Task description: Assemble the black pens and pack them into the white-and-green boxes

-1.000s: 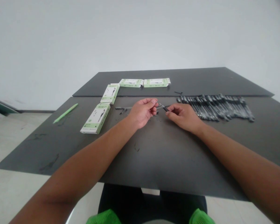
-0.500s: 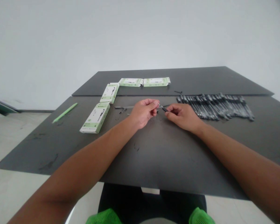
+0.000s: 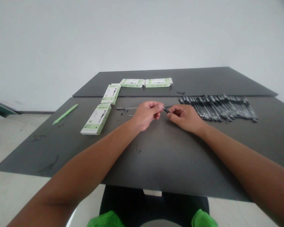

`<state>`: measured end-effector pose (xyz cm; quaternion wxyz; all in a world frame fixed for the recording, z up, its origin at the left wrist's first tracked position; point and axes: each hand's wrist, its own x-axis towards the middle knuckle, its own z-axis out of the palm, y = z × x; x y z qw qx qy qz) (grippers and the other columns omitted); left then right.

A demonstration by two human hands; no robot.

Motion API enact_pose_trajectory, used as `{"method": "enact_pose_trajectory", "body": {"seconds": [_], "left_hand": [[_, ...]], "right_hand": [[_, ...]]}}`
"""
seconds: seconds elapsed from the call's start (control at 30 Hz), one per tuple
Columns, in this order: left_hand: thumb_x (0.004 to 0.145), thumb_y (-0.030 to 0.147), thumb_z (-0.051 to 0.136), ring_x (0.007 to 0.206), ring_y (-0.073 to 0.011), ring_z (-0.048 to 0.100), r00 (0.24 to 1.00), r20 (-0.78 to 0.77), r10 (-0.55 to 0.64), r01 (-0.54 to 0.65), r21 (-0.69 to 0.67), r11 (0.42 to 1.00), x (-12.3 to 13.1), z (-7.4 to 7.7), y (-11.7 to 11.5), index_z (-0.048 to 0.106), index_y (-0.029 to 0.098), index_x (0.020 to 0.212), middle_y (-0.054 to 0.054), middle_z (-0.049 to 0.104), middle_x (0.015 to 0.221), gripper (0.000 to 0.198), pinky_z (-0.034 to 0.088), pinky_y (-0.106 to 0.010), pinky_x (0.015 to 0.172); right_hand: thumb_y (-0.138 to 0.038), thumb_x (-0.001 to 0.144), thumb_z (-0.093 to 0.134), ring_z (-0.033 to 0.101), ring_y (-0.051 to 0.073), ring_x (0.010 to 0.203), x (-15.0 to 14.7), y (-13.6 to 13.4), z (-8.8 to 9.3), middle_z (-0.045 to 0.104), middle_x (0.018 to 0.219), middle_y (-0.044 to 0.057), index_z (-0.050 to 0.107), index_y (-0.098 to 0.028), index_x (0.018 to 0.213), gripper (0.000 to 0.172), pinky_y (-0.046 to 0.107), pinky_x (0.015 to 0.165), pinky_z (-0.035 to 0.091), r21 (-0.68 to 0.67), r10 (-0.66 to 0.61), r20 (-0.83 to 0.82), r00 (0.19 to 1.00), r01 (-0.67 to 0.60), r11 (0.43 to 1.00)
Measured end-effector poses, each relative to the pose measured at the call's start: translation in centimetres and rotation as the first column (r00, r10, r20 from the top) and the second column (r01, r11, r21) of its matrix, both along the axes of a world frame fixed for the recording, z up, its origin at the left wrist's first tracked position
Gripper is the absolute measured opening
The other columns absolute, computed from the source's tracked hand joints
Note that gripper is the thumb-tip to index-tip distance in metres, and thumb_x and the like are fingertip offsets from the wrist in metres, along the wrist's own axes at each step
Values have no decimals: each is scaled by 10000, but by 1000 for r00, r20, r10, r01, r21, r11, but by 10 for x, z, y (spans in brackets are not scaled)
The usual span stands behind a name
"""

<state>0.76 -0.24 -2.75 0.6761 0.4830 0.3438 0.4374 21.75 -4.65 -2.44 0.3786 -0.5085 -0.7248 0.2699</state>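
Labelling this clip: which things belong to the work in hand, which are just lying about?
In hand:
- dark pen part, between left hand and right hand
- probably the loose pen parts by the left hand and row of pens by the right

Lying about, apparently:
- long green item
- four green-and-white boxes, untouched, possibly related

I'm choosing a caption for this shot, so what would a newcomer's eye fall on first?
Probably the left hand and right hand, close together mid-table with a slim dark piece between their fingertips. Next, the dense row of black-and-clear pens beside and beyond the right hand. Then the green-and-white boxes in a bent line at the left and back, with a bright green stick farther left.
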Motion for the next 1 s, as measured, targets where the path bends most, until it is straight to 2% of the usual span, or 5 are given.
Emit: {"method": "enact_pose_trajectory", "body": {"seconds": [0.3, 0.67, 0.87, 1.0], "left_hand": [[963, 217, 861, 602, -82, 588, 1000, 12, -11, 11, 21, 1000, 0, -1, 1, 764, 109, 957, -21, 691, 802, 145, 454, -234, 561], [963, 261, 874, 600, -80, 577, 999, -18, -26, 26, 29, 999, -2, 0, 0, 747, 121, 942, -12, 674, 787, 190, 454, -238, 577], [948, 270, 889, 625, -79, 577, 999, -11, -35, 35, 35, 999, -1, 4, -2, 753, 123, 977, -3, 666, 795, 202, 454, -234, 589], [953, 248, 875, 634, -82, 578, 999, -3, -39, 39, 39, 998, -1, 5, -2, 754, 117, 980, -7, 667, 795, 180, 459, -239, 600]], "right_hand": [[-400, 928, 725, 550, 162, 638, 1, 0, -1, 687, 723, 12, 756, -205, 831, 220, 312, 618, 405, 28, 5, -3, 1000, -5, 1000], [-415, 968, 697, 581, 175, 692, 0, 1, 2, 708, 752, 18, 750, -208, 822, 258, 317, 661, 423, 24, 1, 18, 1000, -1, 1000], [-446, 1005, 649, 533, 174, 642, 0, 1, 6, 607, 641, -6, 684, -224, 779, 319, 318, 638, 400, -12, 12, 34, 999, -11, 1000], [-458, 1018, 621, 525, 175, 637, 0, 0, 7, 596, 631, -6, 670, -227, 782, 333, 319, 628, 391, -30, 16, 34, 999, -15, 999]]}}
